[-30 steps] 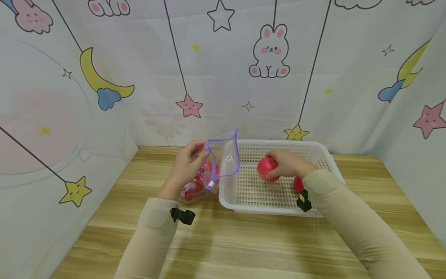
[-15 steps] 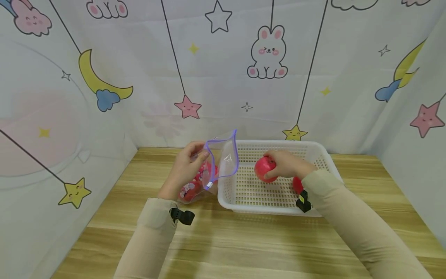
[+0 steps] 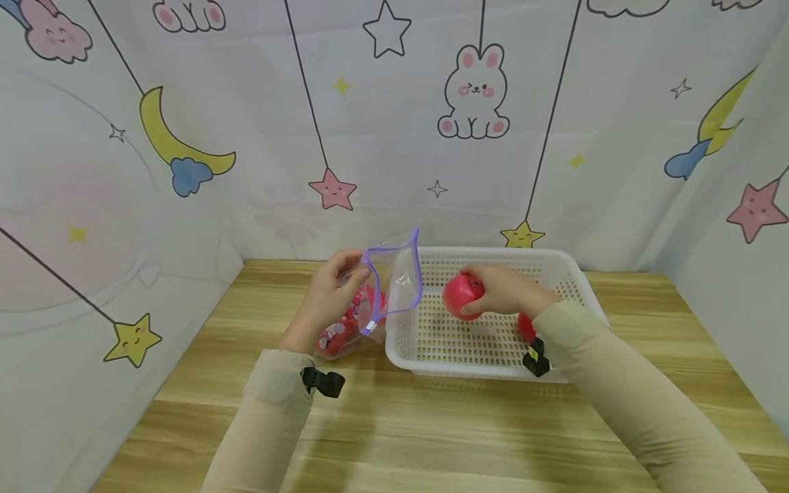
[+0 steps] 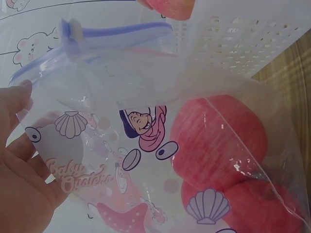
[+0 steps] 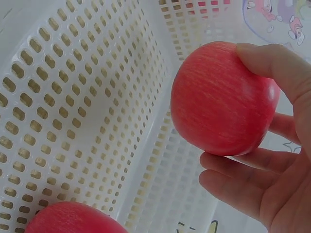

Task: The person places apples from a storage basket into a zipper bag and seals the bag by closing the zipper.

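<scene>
My left hand [image 3: 335, 287] pinches the edge of a clear zip bag [image 4: 97, 141] near its purple zip, which gapes toward the basket. Several red apples [image 4: 218, 141] lie in the lower part of the bag, seen through its printed plastic in the left wrist view. My right hand [image 3: 508, 287] grips another red apple [image 5: 223, 99] between thumb and fingers, over the white plastic basket [image 3: 487, 373]. One more apple [image 5: 75, 218] sits in the basket, partly covered by my right wrist in the head view.
The basket stands on a wood-grain table [image 3: 394, 438], right beside the bag. Behind and at both sides hangs a white printed curtain [image 3: 382, 137]. Black wrist cameras are strapped on both sleeves.
My right hand has carried the apple a little to the left, toward the bag's mouth. My left hand and the bag stay in about the same place.
</scene>
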Tool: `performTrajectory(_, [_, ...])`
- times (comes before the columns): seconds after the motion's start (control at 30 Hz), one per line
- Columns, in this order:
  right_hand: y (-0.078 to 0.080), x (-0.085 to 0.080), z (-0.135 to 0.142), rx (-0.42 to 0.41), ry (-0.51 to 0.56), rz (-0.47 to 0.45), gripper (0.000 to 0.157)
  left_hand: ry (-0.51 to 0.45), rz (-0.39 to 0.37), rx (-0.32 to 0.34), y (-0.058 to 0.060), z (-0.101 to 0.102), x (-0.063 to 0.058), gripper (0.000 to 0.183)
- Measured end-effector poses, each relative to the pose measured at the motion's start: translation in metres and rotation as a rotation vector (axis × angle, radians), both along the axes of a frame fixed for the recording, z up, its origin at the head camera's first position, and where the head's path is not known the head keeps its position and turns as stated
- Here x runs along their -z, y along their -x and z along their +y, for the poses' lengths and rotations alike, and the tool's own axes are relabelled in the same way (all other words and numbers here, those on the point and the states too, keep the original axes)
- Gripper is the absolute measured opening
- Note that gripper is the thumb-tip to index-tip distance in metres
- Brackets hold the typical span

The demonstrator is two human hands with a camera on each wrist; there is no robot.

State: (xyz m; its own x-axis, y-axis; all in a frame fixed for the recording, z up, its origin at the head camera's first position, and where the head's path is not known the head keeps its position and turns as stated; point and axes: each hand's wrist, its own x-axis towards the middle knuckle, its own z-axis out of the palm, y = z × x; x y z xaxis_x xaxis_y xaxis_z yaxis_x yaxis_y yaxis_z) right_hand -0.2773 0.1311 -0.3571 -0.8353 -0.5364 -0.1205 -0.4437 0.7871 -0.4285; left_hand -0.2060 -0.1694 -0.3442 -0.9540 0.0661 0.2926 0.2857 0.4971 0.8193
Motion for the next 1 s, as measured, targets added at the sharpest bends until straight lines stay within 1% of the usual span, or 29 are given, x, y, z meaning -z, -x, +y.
performTrajectory(0.17, [-0.001, -0.001, -0.001, -0.014, 0.015, 0.019, 0.076, -0.003, 0.003, 0.004, 0.0, 0.0, 0.001, 0.036])
performTrajectory(0.5, [-0.004, -0.003, -0.005, -0.038, 0.034, 0.046, 0.074, -0.015, 0.006, 0.004, 0.0, -0.001, 0.003, 0.032])
performTrajectory(1.0, [-0.011, -0.009, -0.008, -0.053, 0.063, 0.065, 0.077, -0.016, -0.003, -0.002, -0.002, -0.002, 0.002, 0.035])
